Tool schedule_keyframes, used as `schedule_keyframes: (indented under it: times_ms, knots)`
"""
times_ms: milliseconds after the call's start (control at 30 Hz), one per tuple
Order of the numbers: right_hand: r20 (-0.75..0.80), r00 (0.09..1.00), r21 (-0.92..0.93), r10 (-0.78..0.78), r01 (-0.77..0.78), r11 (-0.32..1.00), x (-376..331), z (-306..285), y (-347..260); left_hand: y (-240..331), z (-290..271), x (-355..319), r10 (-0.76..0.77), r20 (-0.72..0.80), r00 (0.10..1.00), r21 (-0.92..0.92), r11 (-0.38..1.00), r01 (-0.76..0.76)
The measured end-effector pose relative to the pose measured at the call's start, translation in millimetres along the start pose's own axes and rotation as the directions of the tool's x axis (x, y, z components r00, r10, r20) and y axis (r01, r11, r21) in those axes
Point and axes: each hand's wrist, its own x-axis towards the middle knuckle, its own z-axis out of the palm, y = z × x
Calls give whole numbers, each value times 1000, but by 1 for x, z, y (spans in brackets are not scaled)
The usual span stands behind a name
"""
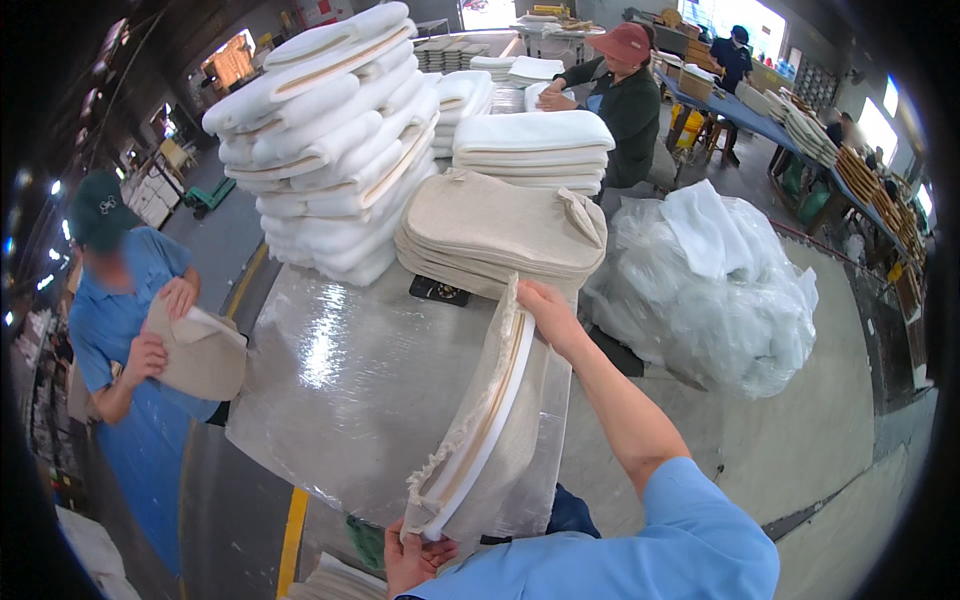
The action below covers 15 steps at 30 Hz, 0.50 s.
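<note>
A long beige fabric cover (500, 445) with a white padded insert (487, 440) along its open side is held on edge over the near part of the table. My right hand (545, 312) grips its far end, the fingers closed around the fabric. Close to my body, my left hand (415, 562) holds the near end. A thin tan layer shows beside the white padding, and the cover's gathered edge runs along the left. Just beyond my right hand lies a stack of folded beige covers (500, 215).
The table (330, 400) has a shiny plastic surface. Tall piles of white pads (330, 160) stand at its back left. A bulky clear plastic bag (710, 290) sits to the right. At left, a co-worker (135, 300) handles another beige cover; a person in a red cap (625, 110) works behind.
</note>
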Motion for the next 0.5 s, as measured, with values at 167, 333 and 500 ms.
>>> schedule_keyframes:
  times_ms: [167,333,500]
  knots:
    - [56,997,-49,46,-43,998,50,10,16,-8,26,5,-64,171,983,-31,997,70]
    - [57,992,-184,113,-101,978,67,16,69,-24,23,32,-177,185,967,111,981,158]
    - [82,988,-174,128,-113,978,73,18,73,4,21,37,-39,197,980,645,757,-100]
